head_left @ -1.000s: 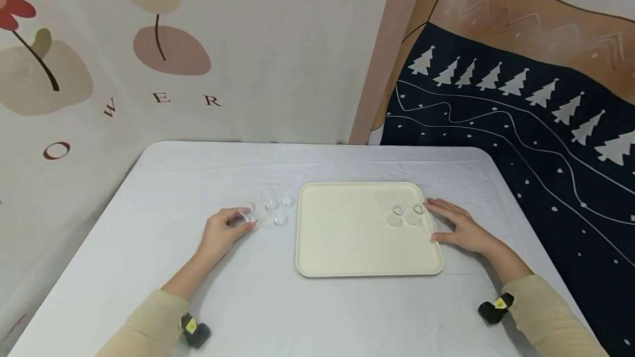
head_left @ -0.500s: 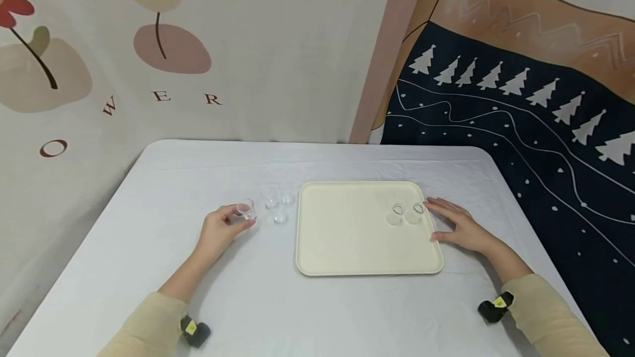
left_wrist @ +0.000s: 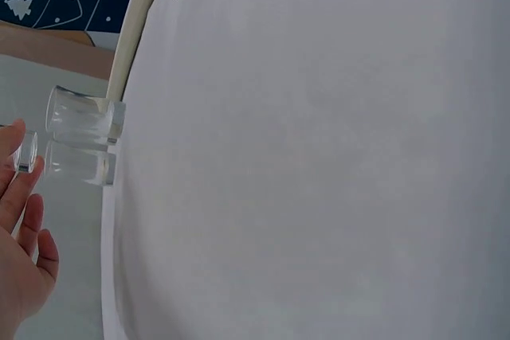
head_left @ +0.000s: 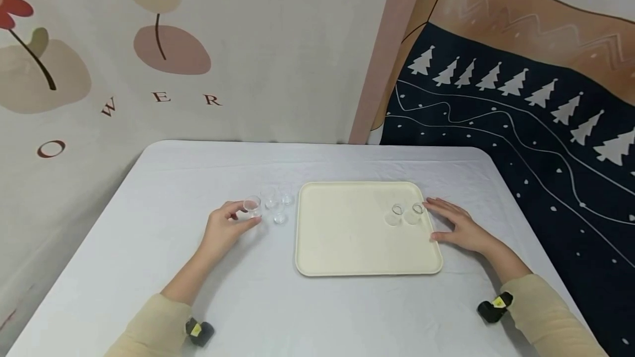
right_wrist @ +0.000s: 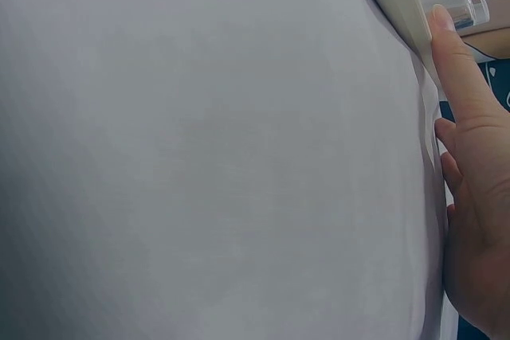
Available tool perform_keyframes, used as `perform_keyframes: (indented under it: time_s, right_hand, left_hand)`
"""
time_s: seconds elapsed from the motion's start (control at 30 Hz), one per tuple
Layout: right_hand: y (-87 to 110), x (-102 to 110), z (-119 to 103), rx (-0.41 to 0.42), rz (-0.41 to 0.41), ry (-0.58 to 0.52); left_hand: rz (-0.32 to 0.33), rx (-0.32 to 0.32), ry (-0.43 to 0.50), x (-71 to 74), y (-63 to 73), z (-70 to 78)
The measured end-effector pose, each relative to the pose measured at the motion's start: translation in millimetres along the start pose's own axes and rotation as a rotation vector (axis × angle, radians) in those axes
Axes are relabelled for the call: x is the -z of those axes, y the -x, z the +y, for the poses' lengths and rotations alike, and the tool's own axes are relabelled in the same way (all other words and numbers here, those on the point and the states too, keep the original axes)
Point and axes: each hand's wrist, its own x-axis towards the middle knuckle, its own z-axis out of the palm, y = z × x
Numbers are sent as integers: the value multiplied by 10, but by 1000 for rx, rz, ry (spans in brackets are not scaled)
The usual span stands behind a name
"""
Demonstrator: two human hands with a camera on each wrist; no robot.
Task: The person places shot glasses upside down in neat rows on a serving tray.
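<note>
In the head view, the left hand [head_left: 224,228] has its thumb and fingers closed in a pinch on a clear cup [head_left: 252,204], left of the tray [head_left: 337,249] and seemingly off the bench [head_left: 243,313]. So light a pinch on smooth, curved walls could let the cup slip or swivel. Just to its right stands a cluster [head_left: 280,217] of apparently three more cups; a low sideways sweep could knock one over, the more so as clear walls show poorly against white cloth. On the tray, an inner cup [head_left: 394,216] and an outer cup [head_left: 413,215] stand close together near the right end. The right hand [head_left: 458,228] is spread, gripping nothing, its fingertips and thumb at that edge; a push there could slide the tray and rock both.

In the left wrist view, the pinched cup is close beside two others, so a small drift of the fingers might clip them. Part of it is cut off, so its tilt is hard to judge.

In the right wrist view, the thumb lies along the tray's rim with a cup just past its tip; a careless inward move could tip that one.
</note>
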Motion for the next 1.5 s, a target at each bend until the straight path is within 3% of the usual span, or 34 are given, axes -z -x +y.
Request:
perform_keyframes:
  time_s: [0.2, 0.43, 0.73, 1.1, 1.3, 1.5]
  right_hand:
    - [2, -8, 2, -7, -1, 1]
    - [-5, -4, 6, -14, -11, 7]
    - [-4, 8, -14, -19, -13, 8]
    - [-11, 11, -35, -33, -25, 11]
    - [-6, 11, -41, -26, -26, 11]
    - [-10, 9, -23, -23, -25, 18]
  left_hand:
    - [22, -78, 48, -56, -10, 138]
    - [21, -122, 86, -166, -29, 295]
    - [57, -254, 123, -196, 49, 755]
    - [1, -320, 170, -329, 12, 911]
    - [4, -364, 191, -439, -32, 1022]
    - [0, -365, 227, -542, -71, 1135]
